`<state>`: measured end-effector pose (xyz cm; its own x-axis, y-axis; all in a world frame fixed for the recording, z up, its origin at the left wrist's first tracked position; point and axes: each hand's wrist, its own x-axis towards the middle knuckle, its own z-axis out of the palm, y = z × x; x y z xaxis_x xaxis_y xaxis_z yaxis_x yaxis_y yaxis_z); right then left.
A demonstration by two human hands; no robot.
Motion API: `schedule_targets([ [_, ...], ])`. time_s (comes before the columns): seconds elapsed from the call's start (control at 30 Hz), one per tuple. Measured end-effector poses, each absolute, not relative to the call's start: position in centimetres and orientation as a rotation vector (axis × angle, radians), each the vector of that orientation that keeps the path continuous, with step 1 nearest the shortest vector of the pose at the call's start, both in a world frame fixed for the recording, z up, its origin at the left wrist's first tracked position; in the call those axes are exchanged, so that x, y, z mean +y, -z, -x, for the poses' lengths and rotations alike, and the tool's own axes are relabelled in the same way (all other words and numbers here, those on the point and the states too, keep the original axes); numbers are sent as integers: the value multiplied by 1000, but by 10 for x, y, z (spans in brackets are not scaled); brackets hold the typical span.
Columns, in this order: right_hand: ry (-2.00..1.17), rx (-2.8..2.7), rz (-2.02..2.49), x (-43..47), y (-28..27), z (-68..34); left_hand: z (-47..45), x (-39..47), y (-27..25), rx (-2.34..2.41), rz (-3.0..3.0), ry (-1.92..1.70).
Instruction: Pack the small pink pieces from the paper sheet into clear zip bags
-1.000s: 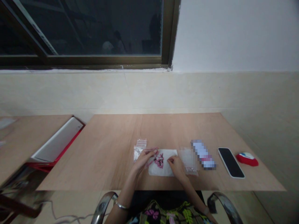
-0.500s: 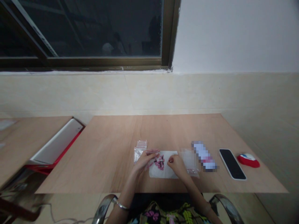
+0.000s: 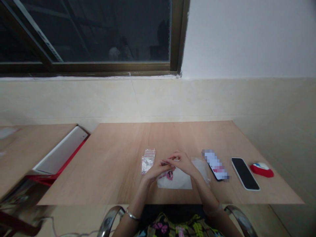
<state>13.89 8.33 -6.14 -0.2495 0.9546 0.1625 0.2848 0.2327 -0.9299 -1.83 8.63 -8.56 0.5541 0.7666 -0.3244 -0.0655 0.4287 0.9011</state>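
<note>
In the head view, my left hand (image 3: 157, 170) and my right hand (image 3: 183, 162) meet above a white sheet (image 3: 181, 182), fingertips touching. The fingers of both are bent into a pinch. Whatever lies between them is too small to make out. Just below them, a little heap of pink and dark pieces (image 3: 169, 175), perhaps beads, rests on the sheet, partly covered by my left hand. A clear plastic bag (image 3: 201, 166) lies beside the sheet, partly behind my right forearm.
Small clear zip bags (image 3: 148, 160) lie left of the sheet. To the right are a phone with a blurred-out screen (image 3: 216, 165), a dark-screened phone (image 3: 245, 173) and a red and white object (image 3: 261, 169). The wooden table's (image 3: 111, 158) front edge is close to my body.
My right hand has moved left and slightly away from me, over to my left hand, and their fingertips now meet. My left hand has shifted a little right, covering part of the heap.
</note>
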Motion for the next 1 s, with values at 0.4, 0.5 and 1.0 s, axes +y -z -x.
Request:
schedule_targets([
  [0.4,-1287,-1209,1181,77,73,-155,11,98,65,751,-916,-776],
  [0.5,-1394,-1229,1119,74,65,-152,8,100,49,791,-1103,-811],
  [1.0,-1187,-972,1134,72,46,-148,21,101,33,1046,-1217,-1134],
])
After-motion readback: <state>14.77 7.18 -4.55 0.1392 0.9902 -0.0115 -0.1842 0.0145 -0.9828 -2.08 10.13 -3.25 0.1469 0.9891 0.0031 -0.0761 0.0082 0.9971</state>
